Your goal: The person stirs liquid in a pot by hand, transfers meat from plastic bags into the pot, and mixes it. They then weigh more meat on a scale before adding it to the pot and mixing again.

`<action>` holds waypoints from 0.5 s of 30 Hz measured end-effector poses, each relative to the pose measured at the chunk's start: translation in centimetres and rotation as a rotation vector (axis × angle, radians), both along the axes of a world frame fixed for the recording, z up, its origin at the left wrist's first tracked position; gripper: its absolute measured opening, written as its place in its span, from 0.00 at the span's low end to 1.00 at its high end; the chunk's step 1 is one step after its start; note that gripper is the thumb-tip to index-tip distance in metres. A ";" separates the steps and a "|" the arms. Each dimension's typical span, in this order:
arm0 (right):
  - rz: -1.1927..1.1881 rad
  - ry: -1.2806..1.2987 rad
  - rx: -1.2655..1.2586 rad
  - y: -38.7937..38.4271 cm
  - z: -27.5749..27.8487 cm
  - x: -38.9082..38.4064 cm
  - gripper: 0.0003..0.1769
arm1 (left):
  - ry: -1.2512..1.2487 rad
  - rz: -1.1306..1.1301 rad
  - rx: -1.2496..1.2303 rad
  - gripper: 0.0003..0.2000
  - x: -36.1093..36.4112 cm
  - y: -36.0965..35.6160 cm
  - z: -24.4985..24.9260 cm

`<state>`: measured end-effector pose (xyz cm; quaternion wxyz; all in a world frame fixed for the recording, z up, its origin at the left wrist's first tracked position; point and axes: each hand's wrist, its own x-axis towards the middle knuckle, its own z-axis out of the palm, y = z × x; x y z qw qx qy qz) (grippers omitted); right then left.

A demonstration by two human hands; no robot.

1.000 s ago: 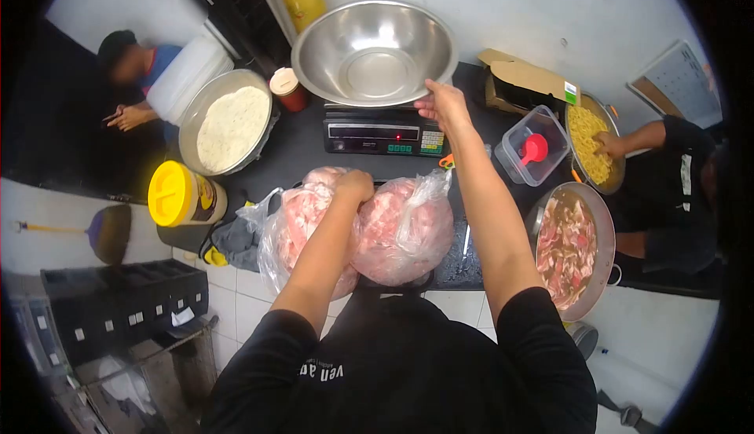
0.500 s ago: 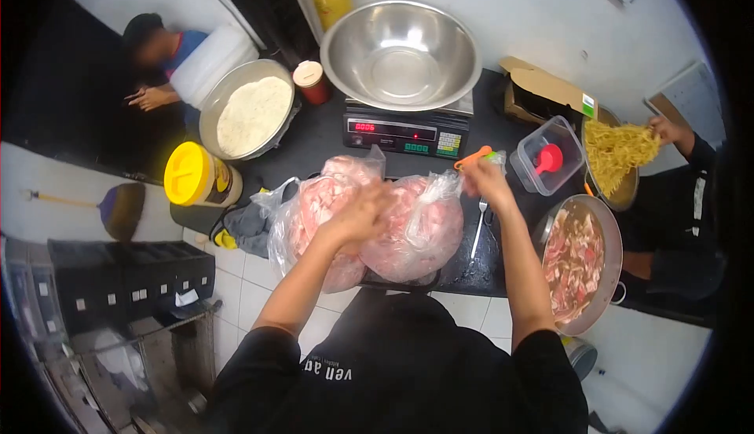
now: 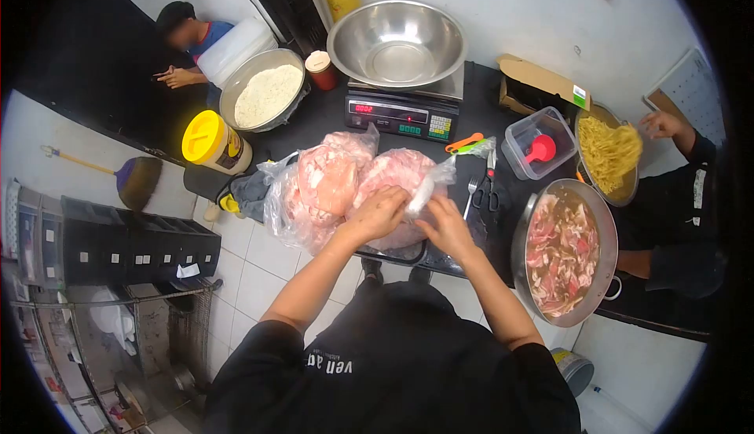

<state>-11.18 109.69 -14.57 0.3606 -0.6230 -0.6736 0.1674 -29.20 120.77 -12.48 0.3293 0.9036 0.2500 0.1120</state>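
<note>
A clear plastic bag of raw pink meat [image 3: 397, 168] sits in front of me, its gathered, twisted neck pointing right. My left hand [image 3: 382, 211] grips the bag on the near side of that neck. With bent fingers, my right hand [image 3: 446, 228] holds the plastic just to the right of it. A second bag of raw meat [image 3: 322, 183] lies against the first on the left. Under the bags, the edge of a black tray [image 3: 404, 260] shows. Scissors [image 3: 488, 190] and a fork [image 3: 471, 189] lie right of the bag.
A steel bowl [image 3: 397, 41] rests on a digital scale [image 3: 400, 116]. Rightward are orange and green-handled tools [image 3: 467, 145], a plastic container [image 3: 518, 159] with a red scoop [image 3: 540, 149], a pan of meat [image 3: 561, 257] and a co-worker's hand [image 3: 664, 124] by noodles [image 3: 609, 159]. Flour [image 3: 267, 96] stands left.
My right hand has come down and left from beside the orange-handled tool onto the bag's neck. My left hand has shifted right. The co-worker's hand has parted from the noodles, which now sit lower.
</note>
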 end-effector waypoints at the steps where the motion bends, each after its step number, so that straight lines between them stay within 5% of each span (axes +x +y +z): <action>1: -0.002 -0.002 0.005 0.0 0.1 -0.2 0.23 | -0.081 0.029 0.031 0.15 0.0 -0.7 0.1; 9: 0.129 -0.094 -0.161 0.4 -1.1 -0.9 0.25 | -0.175 0.094 0.053 0.16 -0.2 -2.3 0.3; 15: 0.060 -0.083 -0.150 0.8 -1.3 -0.5 0.25 | -0.185 0.437 0.041 0.14 1.3 -3.6 -0.8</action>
